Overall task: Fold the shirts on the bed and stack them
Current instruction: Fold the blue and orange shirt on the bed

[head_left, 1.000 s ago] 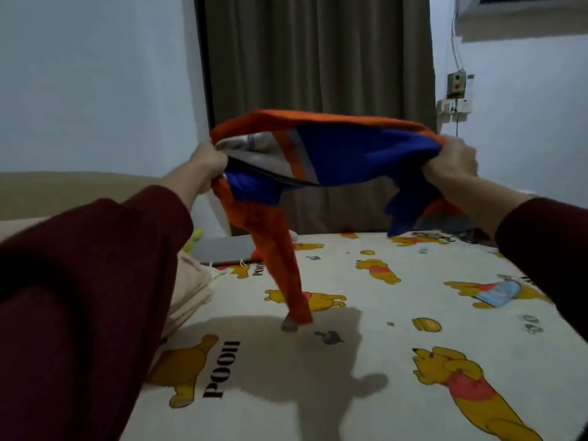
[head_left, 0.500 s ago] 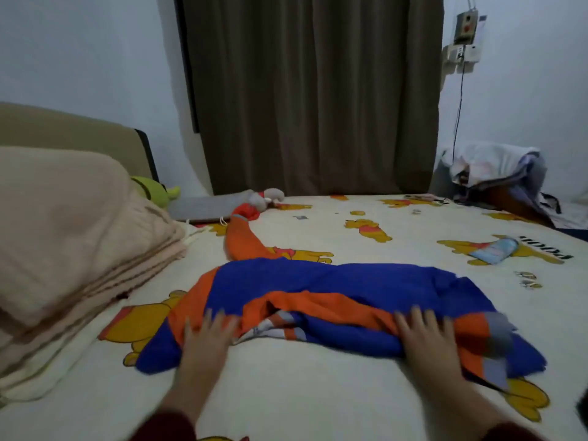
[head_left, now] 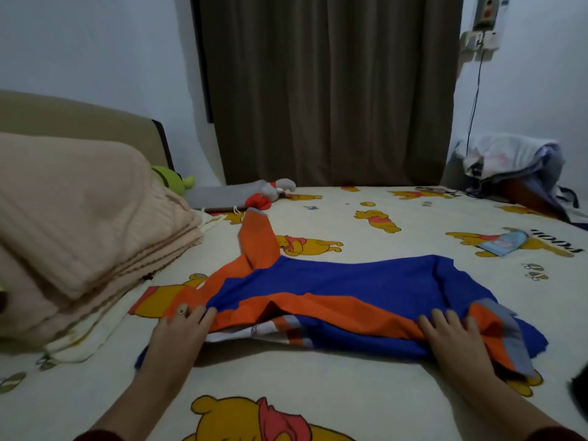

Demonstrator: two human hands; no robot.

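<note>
Both hands lie flat with fingers spread on the blue and orange shirt (head_left: 343, 300): left hand (head_left: 178, 338) on its left edge, right hand (head_left: 451, 342) on its right. The shirt lies on the bed (head_left: 318, 377). Farther back, by the wall, sits a clothes pile (head_left: 515, 167).

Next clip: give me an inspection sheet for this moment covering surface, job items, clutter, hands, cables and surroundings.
Surface: bed with a cartoon-bear sheet, mostly bare near the camera.
Job's things: blue and orange shirt lying rumpled on the bed, one orange sleeve stretched away toward the curtain; no folded stack seen.
Clutter: beige blankets piled at left, green toy behind them, small blue packet at right, heap of clothes at the far right corner.
Hands: left hand flat on the shirt's left edge; right hand flat on its right part; no grip closed on the fabric.
Cables: one wire hanging from a wall socket.
Surroundings: brown curtain, pale walls.
</note>
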